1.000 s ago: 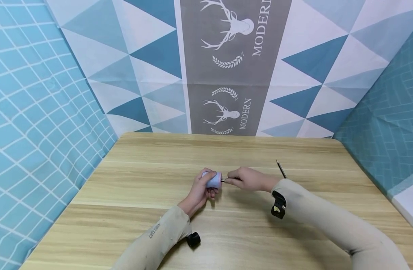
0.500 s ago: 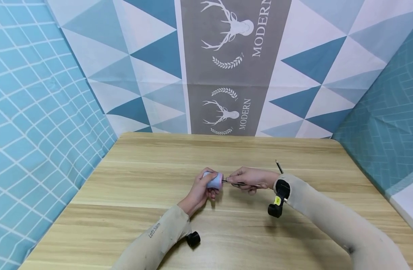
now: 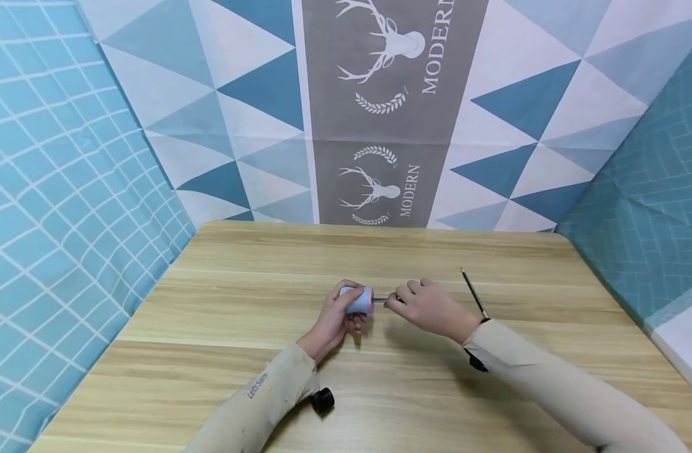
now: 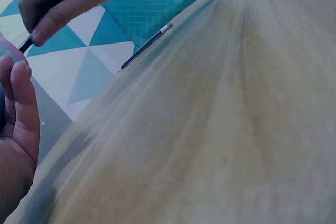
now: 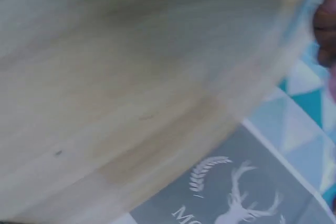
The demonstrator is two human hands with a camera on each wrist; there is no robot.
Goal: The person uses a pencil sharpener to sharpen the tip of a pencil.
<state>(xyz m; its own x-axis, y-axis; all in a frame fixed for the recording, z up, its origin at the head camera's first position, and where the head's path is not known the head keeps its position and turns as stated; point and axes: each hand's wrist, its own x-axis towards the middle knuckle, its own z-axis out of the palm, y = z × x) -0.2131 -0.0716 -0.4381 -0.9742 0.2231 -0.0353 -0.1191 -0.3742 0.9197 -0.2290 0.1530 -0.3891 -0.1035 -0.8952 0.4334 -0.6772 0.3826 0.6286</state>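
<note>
In the head view my left hand (image 3: 336,318) grips a small light-blue, cylinder-shaped pencil sharpener (image 3: 356,300) with a pink rim, tipped on its side above the table. A thin dark pencil (image 3: 379,301) runs from its pink end into my right hand (image 3: 431,309). The right fingers and thumb pinch that pencil near the sharpener, hiding most of its length. In the left wrist view the right hand (image 4: 73,1) holds the dark stick close to the sharpener's edge. Only a blurred bit of hand (image 5: 326,30) shows at the right wrist view's edge.
A second dark pencil (image 3: 474,293) lies on the wooden table (image 3: 255,258), beyond the right forearm. Patterned cloth (image 3: 374,113) hangs behind the table, with blue cloths at both sides. A white surface (image 3: 686,340) stands at the right edge.
My right hand has rotated at the wrist about the pencil, first turning one way, then back with the knuckles up. The left hand and sharpener have stayed in place.
</note>
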